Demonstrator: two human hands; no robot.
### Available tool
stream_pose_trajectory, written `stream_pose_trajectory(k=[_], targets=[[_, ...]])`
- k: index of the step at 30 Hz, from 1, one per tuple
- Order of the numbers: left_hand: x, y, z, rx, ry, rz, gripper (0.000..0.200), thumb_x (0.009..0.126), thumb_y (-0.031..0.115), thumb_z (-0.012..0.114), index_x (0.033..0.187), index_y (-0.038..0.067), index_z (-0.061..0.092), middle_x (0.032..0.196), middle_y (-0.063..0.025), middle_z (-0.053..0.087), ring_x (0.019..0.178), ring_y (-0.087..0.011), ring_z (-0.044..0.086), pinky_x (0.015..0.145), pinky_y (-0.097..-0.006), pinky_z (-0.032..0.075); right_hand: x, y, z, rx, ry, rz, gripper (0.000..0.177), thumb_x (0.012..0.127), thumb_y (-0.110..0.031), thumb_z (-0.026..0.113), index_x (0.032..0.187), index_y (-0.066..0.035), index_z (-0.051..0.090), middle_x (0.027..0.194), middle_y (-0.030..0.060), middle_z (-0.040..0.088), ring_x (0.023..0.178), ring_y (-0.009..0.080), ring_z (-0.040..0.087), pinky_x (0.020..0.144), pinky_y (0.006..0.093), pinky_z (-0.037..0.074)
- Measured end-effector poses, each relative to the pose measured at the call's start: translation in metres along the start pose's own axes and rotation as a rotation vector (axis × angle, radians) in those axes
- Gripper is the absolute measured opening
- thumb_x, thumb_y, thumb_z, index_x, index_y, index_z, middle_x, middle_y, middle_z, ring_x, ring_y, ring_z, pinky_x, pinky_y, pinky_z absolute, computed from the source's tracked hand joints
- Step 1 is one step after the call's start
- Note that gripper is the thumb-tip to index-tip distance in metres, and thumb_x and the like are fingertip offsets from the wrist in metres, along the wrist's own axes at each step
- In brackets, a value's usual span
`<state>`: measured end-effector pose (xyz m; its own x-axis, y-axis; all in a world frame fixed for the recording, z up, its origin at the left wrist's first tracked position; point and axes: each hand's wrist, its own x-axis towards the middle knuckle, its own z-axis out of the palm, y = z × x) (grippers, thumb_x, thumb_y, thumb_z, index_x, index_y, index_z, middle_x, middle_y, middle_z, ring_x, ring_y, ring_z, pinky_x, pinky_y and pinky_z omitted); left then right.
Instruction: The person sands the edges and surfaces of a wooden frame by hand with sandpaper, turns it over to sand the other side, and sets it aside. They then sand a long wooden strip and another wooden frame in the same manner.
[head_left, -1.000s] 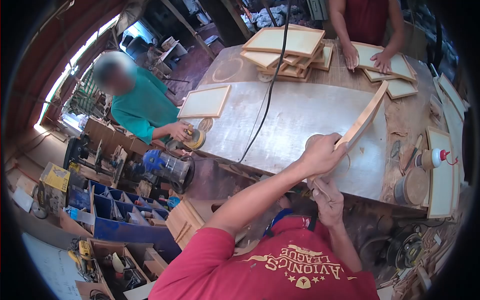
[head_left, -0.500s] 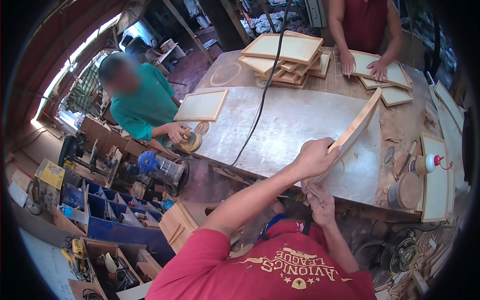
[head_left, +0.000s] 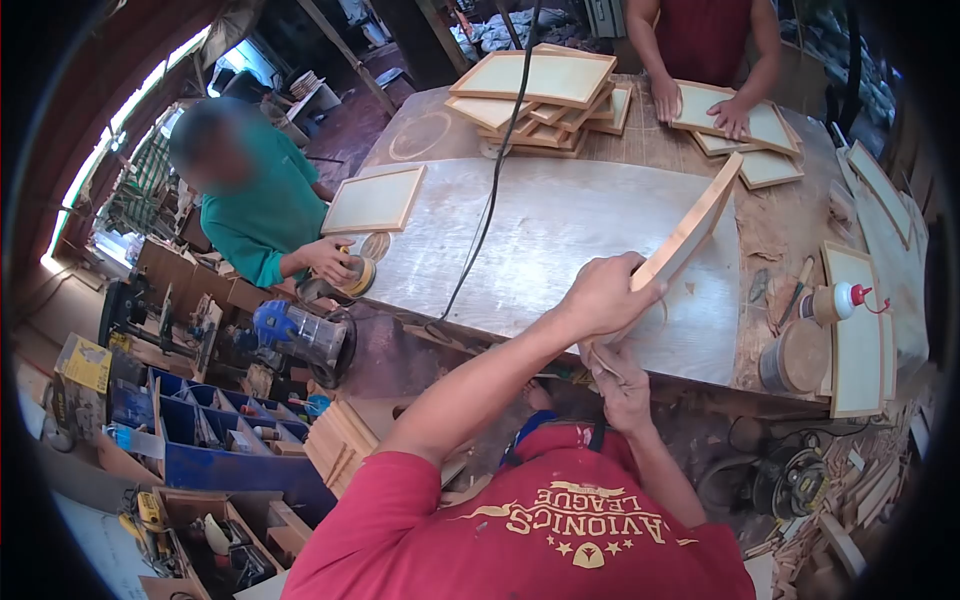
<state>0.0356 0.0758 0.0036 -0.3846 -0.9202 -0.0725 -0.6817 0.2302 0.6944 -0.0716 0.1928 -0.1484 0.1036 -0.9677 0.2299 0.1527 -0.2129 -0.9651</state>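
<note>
Framed panel [head_left: 690, 235], wood-edged, held tilted on its side over the worktop [head_left: 770, 212], near edge, right of middle; narrow wooden side faces up. Left hand [head_left: 605, 298] closed around its upper edge. Right hand [head_left: 625, 390] below, fingers bent at the panel's near end, pressing something thin and tan; can't tell what. Whether the panel touches the worktop: can't tell.

Under it, pale sheet [head_left: 540, 240] covers most of the worktop's middle. Second panel [head_left: 375, 200] flat at the sheet's left end; beside it, at the worktop's left near corner, co-worker in green [head_left: 245, 215] grips a round sander [head_left: 357, 277]. Panel stack [head_left: 535, 80] near the far edge, uneven. Far right: co-worker in dark red [head_left: 700, 45], both palms on a panel pile [head_left: 735, 110].

Black cable [head_left: 492, 190] hangs across the view, in front of stack and sheet. Left hand hides part of the held panel.

Right edge: white bottle [head_left: 835, 302], red cap; round tub [head_left: 795, 357] by the near right corner; leaning panel [head_left: 857, 340] just beside.

Floor, left: blue-topped vacuum [head_left: 300, 335], blue divided bin [head_left: 225, 430], yellow box [head_left: 85, 365], print too small to read.

Wearer's red shirt [head_left: 520, 560] reads "AVIONICS LEAGUE", upside down, stars below the lettering.
</note>
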Motion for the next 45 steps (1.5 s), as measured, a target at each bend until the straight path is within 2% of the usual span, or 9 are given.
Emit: stream_pose_trajectory(k=[10,14,17,23,25,28,30,38,45], targets=[[0.006,-0.006,0.001,-0.035,-0.025,-0.009,0.049,0.09,0.033,0.072,0.126,-0.001,0.071,0.106,-0.0287,0.075,0.102,-0.0427,0.074,0.092,-0.0456,0.057,-0.035,0.094,-0.013,-0.161,0.019,0.277,0.042,0.093,-0.008,0.063,0.134,-0.003,0.07,0.109,0.0173,0.069,0.102,0.028,0.067,0.093,0.0364,0.052],[0.003,-0.004,0.003,-0.04,-0.041,-0.034,0.049,0.09,0.033,0.071,0.126,-0.001,0.072,0.105,-0.0286,0.075,0.102,-0.0428,0.074,0.092,-0.0453,0.057,-0.041,0.119,-0.014,-0.249,0.004,0.259,0.051,0.09,-0.006,0.058,0.14,0.001,0.065,0.097,0.0075,0.061,0.073,0.0145,0.059,0.065,0.0299,0.049],[0.002,-0.002,0.003,-0.049,-0.036,-0.024,0.048,0.09,0.033,0.071,0.126,0.0,0.072,0.106,-0.0285,0.075,0.102,-0.0429,0.074,0.091,-0.0454,0.057,-0.04,0.112,-0.011,-0.228,0.05,0.409,0.047,0.089,-0.011,0.06,0.134,-0.002,0.07,0.102,0.0228,0.071,0.096,0.0345,0.07,0.089,0.0382,0.054],[-0.001,-0.011,0.006,-0.077,0.016,-0.009,0.045,0.091,0.032,0.072,0.123,0.0,0.072,0.1,-0.0262,0.076,0.096,-0.034,0.076,0.089,-0.0429,0.057,-0.017,0.03,0.001,-0.214,0.05,0.278,0.042,0.091,-0.013,0.059,0.13,-0.002,0.07,0.105,0.0235,0.071,0.098,0.0379,0.07,0.087,0.0415,0.054],[0.006,-0.011,0.005,-0.099,0.004,-0.014,0.045,0.092,0.031,0.072,0.122,-0.001,0.072,0.097,-0.0236,0.076,0.092,-0.0286,0.075,0.086,-0.0413,0.057,-0.029,0.081,0.003,-0.274,0.094,0.368,0.038,0.093,-0.015,0.058,0.126,-0.002,0.071,0.103,0.0228,0.071,0.094,0.0397,0.07,0.085,0.0451,0.054],[0.003,-0.008,0.009,-0.063,0.003,0.032,0.044,0.094,0.03,0.071,0.122,-0.004,0.072,0.096,-0.0192,0.077,0.088,-0.0225,0.073,0.082,-0.0386,0.057,-0.021,0.047,0.002,-0.352,0.052,0.35,0.037,0.094,-0.018,0.057,0.124,-0.004,0.072,0.102,0.0226,0.069,0.094,0.0427,0.068,0.085,0.0498,0.053],[0.003,-0.009,0.011,-0.165,-0.007,-0.048,0.043,0.091,0.029,0.073,0.121,-0.001,0.074,0.099,-0.0239,0.078,0.094,-0.0314,0.077,0.087,-0.0424,0.058,-0.026,0.042,0.004,-0.29,0.054,0.368,0.037,0.093,-0.019,0.057,0.124,-0.005,0.072,0.103,0.0233,0.069,0.096,0.0439,0.068,0.086,0.0509,0.053],[0.001,-0.001,0.005,-0.264,-0.065,-0.105,0.042,0.097,0.024,0.072,0.124,-0.008,0.071,0.097,-0.0171,0.077,0.089,-0.0197,0.071,0.083,-0.0355,0.057,-0.03,0.051,0.01,-0.195,0.081,0.352,0.04,0.094,-0.018,0.055,0.13,-0.008,0.071,0.118,0.0259,0.07,0.111,0.0438,0.067,0.096,0.0489,0.052],[0.001,0.0,0.004,-0.223,-0.067,-0.09,0.042,0.097,0.025,0.073,0.124,-0.007,0.071,0.097,-0.0171,0.078,0.088,-0.0191,0.072,0.081,-0.0354,0.057,-0.03,0.054,0.01,-0.299,0.051,0.428,0.038,0.095,-0.017,0.055,0.13,-0.011,0.071,0.118,0.0264,0.07,0.112,0.0444,0.066,0.097,0.0498,0.052]])
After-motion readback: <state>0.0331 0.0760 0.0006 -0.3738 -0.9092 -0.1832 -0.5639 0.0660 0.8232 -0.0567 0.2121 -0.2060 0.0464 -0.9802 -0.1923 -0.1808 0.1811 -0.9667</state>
